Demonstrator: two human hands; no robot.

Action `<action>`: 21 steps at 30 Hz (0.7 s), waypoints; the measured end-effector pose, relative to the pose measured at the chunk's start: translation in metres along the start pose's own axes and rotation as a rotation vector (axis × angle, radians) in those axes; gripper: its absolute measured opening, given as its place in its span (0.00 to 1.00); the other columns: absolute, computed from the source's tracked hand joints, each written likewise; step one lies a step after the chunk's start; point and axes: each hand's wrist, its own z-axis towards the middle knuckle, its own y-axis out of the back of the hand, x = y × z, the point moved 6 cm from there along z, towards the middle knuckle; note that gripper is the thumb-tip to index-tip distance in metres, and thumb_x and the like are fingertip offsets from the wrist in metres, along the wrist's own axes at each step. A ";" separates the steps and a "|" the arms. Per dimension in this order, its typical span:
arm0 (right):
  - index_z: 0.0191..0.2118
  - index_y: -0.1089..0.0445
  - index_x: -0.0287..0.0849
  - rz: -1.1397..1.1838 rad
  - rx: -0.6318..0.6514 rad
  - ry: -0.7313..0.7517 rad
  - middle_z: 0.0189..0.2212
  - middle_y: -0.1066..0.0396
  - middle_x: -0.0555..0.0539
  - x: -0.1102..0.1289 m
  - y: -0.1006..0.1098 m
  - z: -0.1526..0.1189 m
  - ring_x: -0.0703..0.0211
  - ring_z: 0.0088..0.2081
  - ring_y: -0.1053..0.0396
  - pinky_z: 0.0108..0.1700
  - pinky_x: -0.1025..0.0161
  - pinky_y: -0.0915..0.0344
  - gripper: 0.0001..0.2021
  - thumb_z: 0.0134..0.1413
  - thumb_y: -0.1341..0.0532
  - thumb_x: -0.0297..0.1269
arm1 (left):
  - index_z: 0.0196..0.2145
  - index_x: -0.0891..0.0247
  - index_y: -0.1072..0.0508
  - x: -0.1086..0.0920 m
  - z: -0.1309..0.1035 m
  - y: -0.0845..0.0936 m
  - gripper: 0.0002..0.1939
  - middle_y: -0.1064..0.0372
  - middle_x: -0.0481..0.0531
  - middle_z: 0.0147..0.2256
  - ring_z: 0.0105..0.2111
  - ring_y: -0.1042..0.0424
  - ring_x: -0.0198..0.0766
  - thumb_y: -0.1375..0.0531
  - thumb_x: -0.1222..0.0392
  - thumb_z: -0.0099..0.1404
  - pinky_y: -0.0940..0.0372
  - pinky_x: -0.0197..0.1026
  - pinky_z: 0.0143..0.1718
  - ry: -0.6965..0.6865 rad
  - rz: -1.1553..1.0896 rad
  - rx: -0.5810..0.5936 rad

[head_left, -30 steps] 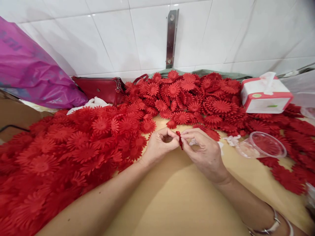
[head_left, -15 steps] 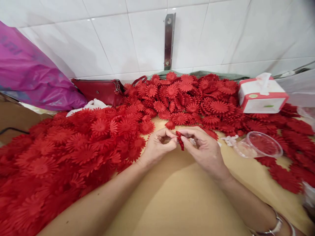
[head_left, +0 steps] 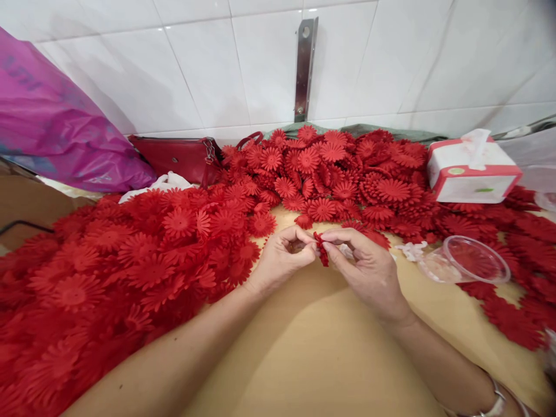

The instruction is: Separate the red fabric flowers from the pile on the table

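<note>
Between the fingertips of both hands is a small red artificial flower (head_left: 322, 253), seen edge-on above the tabletop. My left hand (head_left: 286, 253) pinches it from the left with thumb and forefinger. From the right, my right hand (head_left: 367, 263) grips it between thumb and fingers. Its far side and centre are hidden by the fingertips. A large heap of red cut-out flower petals (head_left: 143, 260) lies left of my left arm. Behind the hands, a second pile of red flower pieces (head_left: 330, 168) rises against the wall.
Beyond my right hand lie a clear plastic tub (head_left: 475, 260) and crumpled white tissue (head_left: 412, 250). A tissue box (head_left: 475, 174) rests on the flowers at the back right. A red purse (head_left: 174, 159) and purple plastic bag (head_left: 69, 127) stand at the back left, by the tiled wall (head_left: 269, 63).
The view has shifted slightly, so most things sit a little farther right. Both hands keep their pinch on the small red flower, with little visible change.
</note>
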 end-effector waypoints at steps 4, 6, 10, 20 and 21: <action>0.42 0.23 0.47 -0.035 -0.080 -0.062 0.40 0.19 0.47 -0.007 0.002 -0.005 0.56 0.42 0.21 0.49 0.55 0.25 0.04 0.62 0.34 0.36 | 0.26 0.63 0.28 -0.001 -0.001 -0.002 0.07 0.29 0.46 0.26 0.27 0.33 0.31 0.33 0.61 0.54 0.37 0.34 0.32 0.012 0.011 -0.018; 0.41 0.24 0.46 -0.014 -0.078 -0.069 0.40 0.19 0.47 -0.008 0.001 -0.006 0.55 0.42 0.21 0.49 0.54 0.25 0.03 0.62 0.35 0.36 | 0.26 0.63 0.28 -0.003 -0.002 -0.004 0.08 0.29 0.46 0.26 0.27 0.33 0.31 0.32 0.60 0.54 0.37 0.34 0.32 0.023 0.010 -0.018; 0.39 0.24 0.47 0.003 -0.049 -0.009 0.43 0.21 0.46 -0.004 0.000 -0.003 0.55 0.46 0.22 0.51 0.53 0.27 0.03 0.64 0.37 0.34 | 0.27 0.64 0.28 -0.003 -0.003 -0.006 0.11 0.28 0.47 0.26 0.28 0.32 0.32 0.32 0.55 0.56 0.37 0.34 0.32 0.074 0.009 -0.031; 0.36 0.27 0.44 0.096 -0.075 -0.185 0.44 0.25 0.44 -0.012 0.006 0.002 0.57 0.41 0.26 0.36 0.61 0.27 0.05 0.62 0.36 0.38 | 0.25 0.64 0.29 0.000 0.001 0.003 0.07 0.33 0.44 0.24 0.25 0.36 0.30 0.36 0.60 0.54 0.40 0.34 0.30 0.103 0.075 -0.168; 0.36 0.27 0.44 0.138 -0.077 -0.232 0.43 0.24 0.45 -0.018 0.005 0.001 0.59 0.38 0.26 0.34 0.63 0.28 0.06 0.61 0.35 0.40 | 0.25 0.63 0.30 0.000 0.000 0.004 0.06 0.33 0.44 0.24 0.26 0.36 0.31 0.36 0.60 0.54 0.40 0.34 0.31 0.085 0.082 -0.181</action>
